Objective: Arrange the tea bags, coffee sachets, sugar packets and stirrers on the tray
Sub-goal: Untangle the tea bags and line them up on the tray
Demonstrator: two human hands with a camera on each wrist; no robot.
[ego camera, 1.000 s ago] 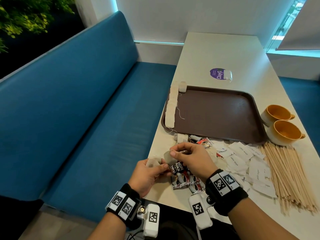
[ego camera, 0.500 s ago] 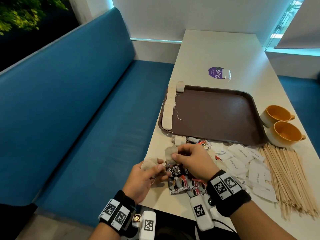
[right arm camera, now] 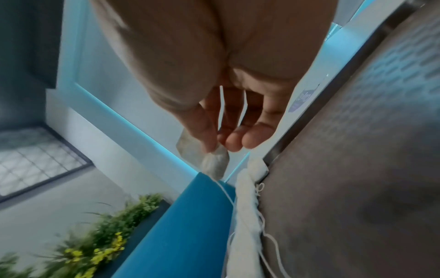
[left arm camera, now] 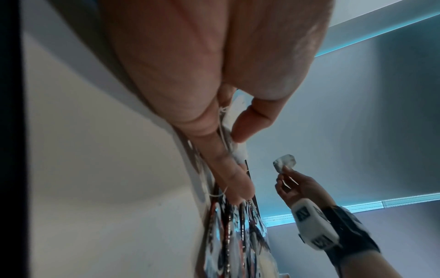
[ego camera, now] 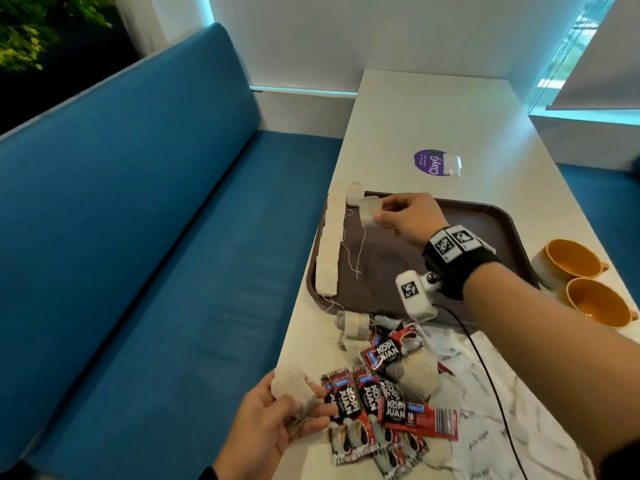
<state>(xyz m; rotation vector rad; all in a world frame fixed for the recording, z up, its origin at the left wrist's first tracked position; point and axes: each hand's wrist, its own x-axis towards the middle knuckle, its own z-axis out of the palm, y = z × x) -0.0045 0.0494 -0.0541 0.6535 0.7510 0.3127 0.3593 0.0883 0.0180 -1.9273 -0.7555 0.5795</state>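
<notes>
Nearby, two orange cups (ego camera: 575,271) just off the right edge of the brown tray (ego camera: 450,271), a purple round sticker (ego camera: 429,162) on the white table (ego camera: 450,116) beyond it, blue bench (ego camera: 138,237) along the left. Closer in, a heap of red and black coffee sachets (ego camera: 377,407) spread on the near table, white sugar packets (ego camera: 485,403) to their right, a few loose tea bags (ego camera: 353,325) lying just short of the tray's near rim. No stirrers in view. Nothing between the raised bag and the tray's far left corner.

Lined up along the tray's left edge, a row of tea bags (ego camera: 329,251), pale and squarish, strings trailing onto the brown surface. Pinched between thumb and fingers of the right hand (ego camera: 405,220), one tea bag (ego camera: 369,211), thin, translucent, string dangling, held above the tray's far left corner beside the row. Held in the curled fingers of the left hand (ego camera: 273,420), a second tea bag (ego camera: 292,389), at the table's near left edge, touching the sachet heap.
</notes>
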